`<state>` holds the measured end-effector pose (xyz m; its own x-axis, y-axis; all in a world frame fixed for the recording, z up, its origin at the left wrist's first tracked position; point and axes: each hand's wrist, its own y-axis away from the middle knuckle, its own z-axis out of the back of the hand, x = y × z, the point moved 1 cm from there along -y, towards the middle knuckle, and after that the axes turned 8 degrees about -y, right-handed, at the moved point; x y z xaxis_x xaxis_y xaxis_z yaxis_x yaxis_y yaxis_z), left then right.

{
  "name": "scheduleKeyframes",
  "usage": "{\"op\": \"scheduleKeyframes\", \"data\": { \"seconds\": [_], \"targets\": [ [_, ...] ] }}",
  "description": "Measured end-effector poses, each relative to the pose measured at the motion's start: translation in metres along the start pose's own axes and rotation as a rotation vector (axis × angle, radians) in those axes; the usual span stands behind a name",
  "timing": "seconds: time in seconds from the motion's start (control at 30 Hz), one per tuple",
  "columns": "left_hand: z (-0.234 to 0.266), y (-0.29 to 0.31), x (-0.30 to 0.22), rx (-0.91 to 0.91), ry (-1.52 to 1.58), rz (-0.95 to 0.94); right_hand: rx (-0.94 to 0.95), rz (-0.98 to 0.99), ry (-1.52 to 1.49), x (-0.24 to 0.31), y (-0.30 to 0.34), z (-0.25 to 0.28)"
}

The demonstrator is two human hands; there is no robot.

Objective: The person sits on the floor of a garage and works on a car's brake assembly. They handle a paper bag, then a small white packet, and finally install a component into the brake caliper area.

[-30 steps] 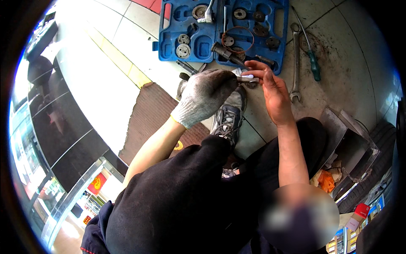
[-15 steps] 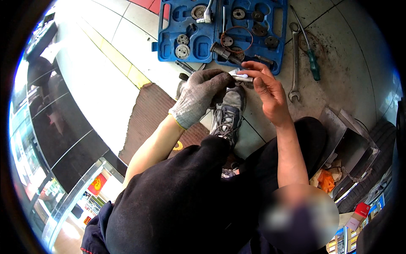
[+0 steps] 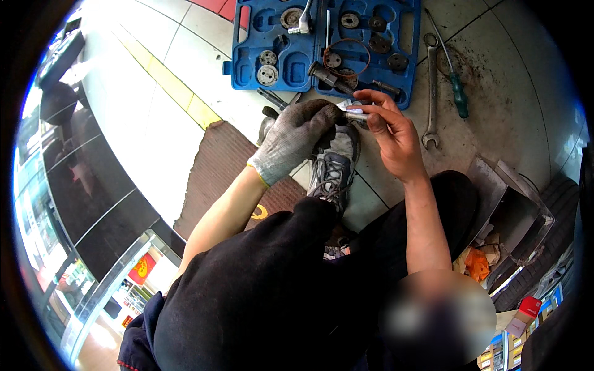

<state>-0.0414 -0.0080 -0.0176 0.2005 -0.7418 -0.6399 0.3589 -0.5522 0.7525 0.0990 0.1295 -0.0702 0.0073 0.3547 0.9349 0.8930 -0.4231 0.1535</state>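
My left hand (image 3: 297, 133), in a grey knit glove blackened at the fingers, is closed around one end of a small metal pin (image 3: 355, 116) above my shoe. From the right, my bare right hand (image 3: 395, 137) pinches the pin's other end between thumb and fingers, with the upper fingers stretched leftward. A small white patch (image 3: 350, 108) shows at those fingertips; whether it is cloth or paste I cannot tell. My glove hides the rest of the pin. Just beyond my hands lies an open blue tool case (image 3: 291, 93) with round metal discs and a ratchet (image 3: 303, 23).
On the tiles to the right are a combination wrench (image 3: 432, 93) and a green-handled screwdriver (image 3: 458, 93). A dark threaded tool (image 3: 325, 75) lies across the case's near edge. Brown ribbed matting (image 3: 216, 167) is at left; a metal box (image 3: 513, 210) and tyre (image 3: 557, 216) stand at right.
My gloved left hand has shifted and turned very slightly around the pin. My right hand stays almost in place, and the tools have not moved.
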Motion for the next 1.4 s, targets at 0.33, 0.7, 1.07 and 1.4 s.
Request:
{"op": "scheduleKeyframes", "data": {
  "seconds": [0.33, 0.7, 1.07, 1.4],
  "targets": [
    [-0.001, 0.002, -0.005, -0.018, -0.426, -0.232, -0.038, -0.066, -0.013, -0.002, 0.0, -0.001],
    [-0.003, 0.009, -0.018, 0.03, -0.134, 0.017, 0.053, -0.003, -0.065, 0.004, 0.0, 0.0],
    [0.0, 0.01, -0.013, 0.084, 0.19, 0.205, 0.023, 0.006, -0.019, 0.003, 0.0, 0.001],
    [-0.005, 0.004, -0.013, -0.066, -0.41, -0.202, -0.091, -0.092, 0.016, -0.001, -0.002, -0.001]
  ]
}}
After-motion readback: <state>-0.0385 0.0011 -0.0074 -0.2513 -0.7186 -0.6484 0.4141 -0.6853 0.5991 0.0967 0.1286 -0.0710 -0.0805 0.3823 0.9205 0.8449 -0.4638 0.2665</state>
